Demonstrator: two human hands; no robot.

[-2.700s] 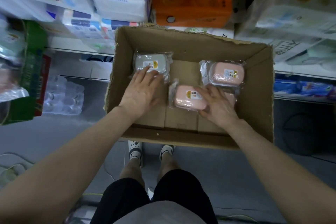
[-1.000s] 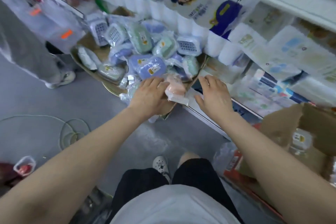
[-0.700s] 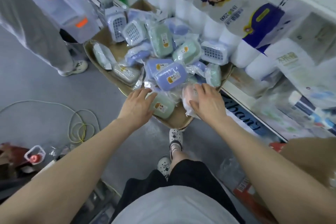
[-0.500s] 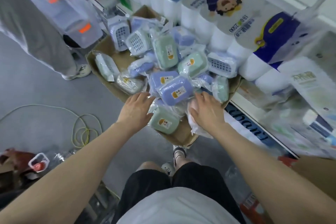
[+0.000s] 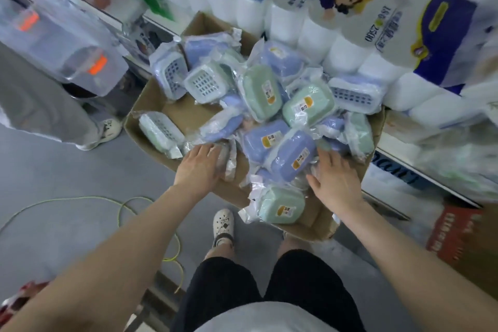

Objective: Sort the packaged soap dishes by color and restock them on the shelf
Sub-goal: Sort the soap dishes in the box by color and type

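At the shelf: you look down at a cardboard box (image 5: 188, 113) full of wrapped soap dishes.
Box: it sits at the shelf edge, in front of big packs of toilet paper (image 5: 336, 43).
Soap dishes: blue ones and green ones lie mixed in a heap, each in a clear bag.
Blue soap dish (image 5: 293, 155): it lies near the front of the heap, label up, between your two hands.
Green soap dish (image 5: 281, 206): it lies at the front corner of the box, nearest to you.
Left hand (image 5: 198, 167): your fingers are flat and loose on a clear-wrapped pack at the box's front edge. You hold nothing.
Right hand (image 5: 334, 180): your fingers are spread and rest on the wrappers just beside the blue soap dish. You grip nothing.
Basket dishes: two white grid ones (image 5: 204, 83) lie at the far left of the heap.
Floor: a yellow-green cable (image 5: 121, 207) curls on the grey floor, and your white shoe (image 5: 223, 224) shows below the box.
Other person: grey trousers (image 5: 40, 105) stand at the left.
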